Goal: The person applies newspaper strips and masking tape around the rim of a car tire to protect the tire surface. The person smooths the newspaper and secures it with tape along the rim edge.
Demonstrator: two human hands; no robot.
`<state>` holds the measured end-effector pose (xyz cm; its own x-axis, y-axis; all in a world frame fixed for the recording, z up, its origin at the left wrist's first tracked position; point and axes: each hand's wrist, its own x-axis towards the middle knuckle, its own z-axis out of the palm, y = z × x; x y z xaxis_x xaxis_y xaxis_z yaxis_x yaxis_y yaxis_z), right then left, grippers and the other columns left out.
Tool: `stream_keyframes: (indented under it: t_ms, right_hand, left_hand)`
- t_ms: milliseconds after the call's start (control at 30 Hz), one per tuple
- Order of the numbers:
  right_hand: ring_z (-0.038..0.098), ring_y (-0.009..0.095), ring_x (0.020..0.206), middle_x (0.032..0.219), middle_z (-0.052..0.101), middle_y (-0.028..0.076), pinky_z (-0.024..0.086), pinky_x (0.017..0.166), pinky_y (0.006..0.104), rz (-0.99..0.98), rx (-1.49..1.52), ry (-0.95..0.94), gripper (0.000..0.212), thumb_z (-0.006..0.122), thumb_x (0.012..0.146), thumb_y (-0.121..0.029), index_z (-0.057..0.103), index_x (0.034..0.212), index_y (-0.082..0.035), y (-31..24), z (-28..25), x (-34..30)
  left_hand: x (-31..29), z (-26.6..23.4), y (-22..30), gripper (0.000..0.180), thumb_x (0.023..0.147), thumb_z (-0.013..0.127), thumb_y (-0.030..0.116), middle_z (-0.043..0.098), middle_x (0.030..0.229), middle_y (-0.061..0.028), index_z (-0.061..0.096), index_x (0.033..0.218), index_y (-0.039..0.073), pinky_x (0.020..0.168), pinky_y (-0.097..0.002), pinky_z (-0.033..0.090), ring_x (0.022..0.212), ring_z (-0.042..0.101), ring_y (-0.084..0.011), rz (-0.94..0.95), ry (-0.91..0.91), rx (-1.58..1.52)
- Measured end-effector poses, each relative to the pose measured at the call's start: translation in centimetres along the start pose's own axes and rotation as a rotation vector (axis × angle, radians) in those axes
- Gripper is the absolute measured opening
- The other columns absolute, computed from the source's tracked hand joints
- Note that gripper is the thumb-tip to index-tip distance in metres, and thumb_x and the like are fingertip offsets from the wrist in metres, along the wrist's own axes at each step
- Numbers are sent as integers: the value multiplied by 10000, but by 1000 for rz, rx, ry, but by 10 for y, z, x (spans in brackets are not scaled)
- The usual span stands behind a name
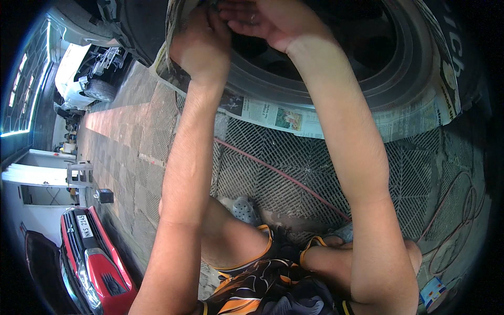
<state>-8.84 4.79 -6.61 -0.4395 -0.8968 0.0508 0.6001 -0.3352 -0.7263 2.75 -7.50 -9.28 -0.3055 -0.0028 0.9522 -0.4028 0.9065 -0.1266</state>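
Both my arms reach forward to a wheel (pixel 367 86) with a dark rim, close in front of me. Newspaper sheets (pixel 315 118) are tucked round the rim, between it and the tire (pixel 462 58). My left hand (pixel 202 50) is at the left side of the wheel, over the paper, its fingers curled in; what they pinch is hidden. Beside it, my right hand (pixel 257 21) is held in front of the rim with its fingers stretched out and a ring on one of them. I see nothing in its palm.
A red hose (pixel 283 178) crosses the patterned floor mat (pixel 262 149) below the wheel and coils at the right. A red car (pixel 102 262) stands at lower left, a partly stripped white vehicle (pixel 76 71) farther back. A dark box (pixel 104 196) and a grey stool (pixel 80 174) are at left.
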Motion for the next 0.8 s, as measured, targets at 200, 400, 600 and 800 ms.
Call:
stream_keyframes:
  t_ms: [200, 400, 600, 800]
  right_hand:
    - [601, 149, 805, 885, 653, 35, 489, 670, 255, 97, 235, -350, 169, 543, 1051, -164, 661, 1001, -54, 7, -13, 18]
    - [587, 126, 789, 882, 645, 14, 460, 659, 232, -11, -21, -128, 147, 555, 1051, -155, 669, 992, -85, 3, -12, 15]
    - [591, 114, 760, 877, 647, 18, 483, 675, 225, -89, -21, -180, 111, 612, 1031, -166, 676, 983, -90, 4, -11, 13]
    - [616, 132, 775, 900, 682, 55, 500, 669, 233, -222, -59, -122, 112, 675, 993, -144, 699, 992, -35, 4, -9, 4]
  left_hand:
    - [0, 0, 2, 181, 973, 647, 250, 748, 863, -140, 763, 1030, 123, 640, -445, 563, 730, 728, -368, -51, -38, -19]
    - [-1, 5, 1, 186, 978, 644, 276, 743, 833, -138, 768, 995, 138, 618, -453, 554, 707, 720, -372, 2, 21, -18]
    - [-1, 2, 7, 178, 968, 655, 276, 738, 793, -124, 759, 978, 132, 603, -458, 546, 686, 719, -360, -62, -36, 22]
    - [-4, 0, 19, 146, 954, 662, 272, 721, 734, -123, 734, 942, 146, 579, -469, 547, 646, 709, -369, -79, -35, -12]
